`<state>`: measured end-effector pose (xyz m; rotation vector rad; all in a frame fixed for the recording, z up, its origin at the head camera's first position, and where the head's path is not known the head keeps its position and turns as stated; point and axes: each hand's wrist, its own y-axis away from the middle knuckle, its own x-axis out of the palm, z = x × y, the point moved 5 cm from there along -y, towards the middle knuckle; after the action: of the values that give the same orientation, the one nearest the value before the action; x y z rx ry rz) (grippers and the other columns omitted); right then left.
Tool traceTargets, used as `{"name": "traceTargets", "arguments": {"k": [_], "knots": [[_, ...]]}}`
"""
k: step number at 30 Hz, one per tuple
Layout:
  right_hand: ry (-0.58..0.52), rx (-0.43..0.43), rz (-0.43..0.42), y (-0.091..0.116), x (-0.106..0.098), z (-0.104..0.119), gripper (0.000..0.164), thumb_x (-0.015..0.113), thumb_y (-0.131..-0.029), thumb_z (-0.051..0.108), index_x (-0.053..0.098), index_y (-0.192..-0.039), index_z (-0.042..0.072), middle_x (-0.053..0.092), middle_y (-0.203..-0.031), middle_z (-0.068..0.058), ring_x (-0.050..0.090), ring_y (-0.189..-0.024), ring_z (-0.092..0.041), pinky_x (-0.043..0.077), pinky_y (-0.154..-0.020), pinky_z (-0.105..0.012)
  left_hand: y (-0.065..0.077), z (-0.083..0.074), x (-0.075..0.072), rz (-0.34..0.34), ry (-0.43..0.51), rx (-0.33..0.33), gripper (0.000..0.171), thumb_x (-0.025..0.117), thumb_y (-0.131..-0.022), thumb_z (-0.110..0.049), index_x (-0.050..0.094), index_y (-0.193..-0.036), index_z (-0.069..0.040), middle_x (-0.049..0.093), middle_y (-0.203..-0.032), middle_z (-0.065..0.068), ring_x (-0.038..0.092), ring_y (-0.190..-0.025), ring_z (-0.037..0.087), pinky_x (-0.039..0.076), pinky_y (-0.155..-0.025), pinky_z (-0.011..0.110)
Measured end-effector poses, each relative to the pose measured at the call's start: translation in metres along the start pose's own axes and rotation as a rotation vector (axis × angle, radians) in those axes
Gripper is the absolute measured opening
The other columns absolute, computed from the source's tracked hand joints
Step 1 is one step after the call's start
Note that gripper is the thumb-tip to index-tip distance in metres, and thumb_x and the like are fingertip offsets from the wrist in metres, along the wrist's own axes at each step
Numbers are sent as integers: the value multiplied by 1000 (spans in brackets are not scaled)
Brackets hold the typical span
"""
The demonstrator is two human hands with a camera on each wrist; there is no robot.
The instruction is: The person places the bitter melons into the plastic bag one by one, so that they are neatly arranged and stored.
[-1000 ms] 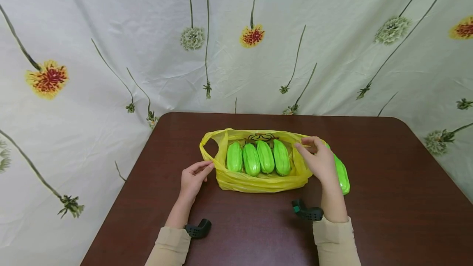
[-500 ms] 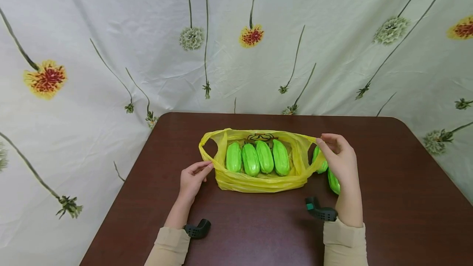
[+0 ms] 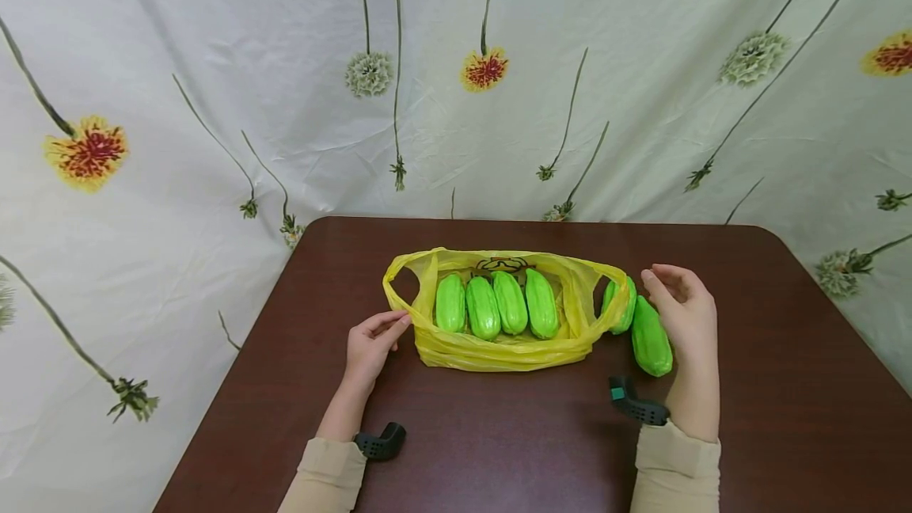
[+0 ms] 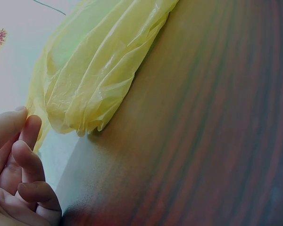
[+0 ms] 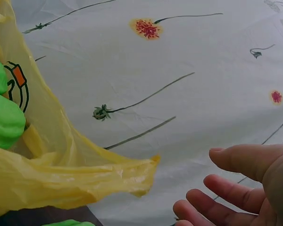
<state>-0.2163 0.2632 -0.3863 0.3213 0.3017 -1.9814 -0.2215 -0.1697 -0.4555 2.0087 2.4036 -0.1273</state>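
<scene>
A yellow plastic bag [image 3: 502,355] lies with its mouth spread wide. Inside it, several bright green, gourd-like vegetables [image 3: 484,309] lie side by side. At the bag's left handle my left hand [image 3: 368,349] pinches the plastic between thumb and forefinger; the left wrist view shows this left hand [image 4: 19,165] with its other fingers loosely bent. My right hand [image 3: 687,315] is off the bag, right of its right handle, and holds nothing. In the right wrist view the right hand [image 5: 245,188] has thumb and fingers apart, facing the loose handle [image 5: 127,176].
Two more green vegetables lie on the table right of the bag: one [image 3: 651,339] beside my right hand, another [image 3: 622,307] partly behind the bag's right handle. The dark brown table [image 3: 484,434] ends at a white floral cloth [image 3: 427,141].
My right hand moved right from the bag's edge, drawing the right handle outward, then let it go and moved a little further right. My left hand has kept its place on the left handle.
</scene>
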Motion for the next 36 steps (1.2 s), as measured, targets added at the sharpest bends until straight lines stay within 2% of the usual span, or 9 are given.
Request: {"name": "traceTargets", "arguments": {"k": [2, 5, 6, 9, 14, 16, 23, 26, 36], "knots": [[-14, 17, -16, -12, -3, -21, 49, 60, -88, 45, 57, -126, 14, 59, -114, 1, 57, -93, -12, 49, -76, -21, 0, 0, 0, 0, -1, -2, 23, 70, -85, -8, 69, -102, 7, 69, -81, -4, 48, -54, 13, 44, -54, 25], [-5, 23, -41, -20, -7, -37, 52, 61, -86, 50, 58, -125, 15, 61, -113, -3, 58, -92, -17, 49, -77, -28, 0, 0, 0, -1, -3, -1, 22, 70, -85, -8, 69, -102, 6, 69, -82, -3, 48, -54, 13, 44, -55, 26], [-4, 32, -44, -14, -10, -29, 53, 61, -87, 48, 58, -124, 11, 61, -112, -5, 58, -91, -17, 49, -78, -32, 0, 0, 0, -1, -2, 1, 22, 70, -85, -8, 69, -102, 6, 69, -82, -2, 48, -54, 13, 44, -55, 26], [-33, 29, -70, -10, -17, -28, 50, 63, -87, 46, 60, -120, 9, 63, -106, -6, 58, -85, -16, 48, -74, -31, 0, -1, 0, -1, 2, 8, 22, 69, -85, -8, 69, -102, 6, 69, -82, -2, 48, -54, 13, 44, -55, 26], [-44, 81, -91, -10, -26, -36, 48, 63, -87, 44, 59, -119, 10, 62, -92, 8, 59, -80, -11, 46, -71, -28, 1, -1, -1, -4, 13, 12, 21, 69, -85, -7, 69, -101, 7, 69, -81, -2, 47, -53, 13, 44, -54, 27], [-11, 114, -91, -9, -28, -38, 53, 61, -87, 47, 56, -123, 7, 60, -93, 10, 60, -82, -10, 46, -76, -29, 1, -2, 0, -6, 17, 12, 21, 69, -85, -6, 69, -101, 7, 69, -81, -2, 47, -53, 12, 44, -54, 26], [-114, 160, -95, -41, -34, -105, 50, 68, -80, 50, 60, -116, 16, 61, -90, 13, 60, -76, 1, 47, -63, -13, 1, -3, -1, -12, 31, 33, 20, 69, -85, -5, 69, -101, 8, 69, -80, 4, 46, -51, 12, 42, -53, 26], [-118, 171, -90, -49, -34, -123, 52, 69, -79, 51, 59, -116, 16, 61, -90, 12, 60, -76, 1, 46, -59, -12, 1, -3, -1, -15, 33, 37, 20, 69, -85, -5, 69, -101, 8, 70, -80, 3, 46, -51, 11, 41, -53, 26], [-91, 209, -47, -48, -25, -133, 54, 69, -78, 53, 57, -116, 16, 58, -93, 10, 57, -81, -1, 44, -63, -10, 1, -2, -1, -25, 30, 18, 22, 69, -85, -6, 69, -102, 7, 70, -80, 2, 46, -51, 11, 42, -54, 27]]}}
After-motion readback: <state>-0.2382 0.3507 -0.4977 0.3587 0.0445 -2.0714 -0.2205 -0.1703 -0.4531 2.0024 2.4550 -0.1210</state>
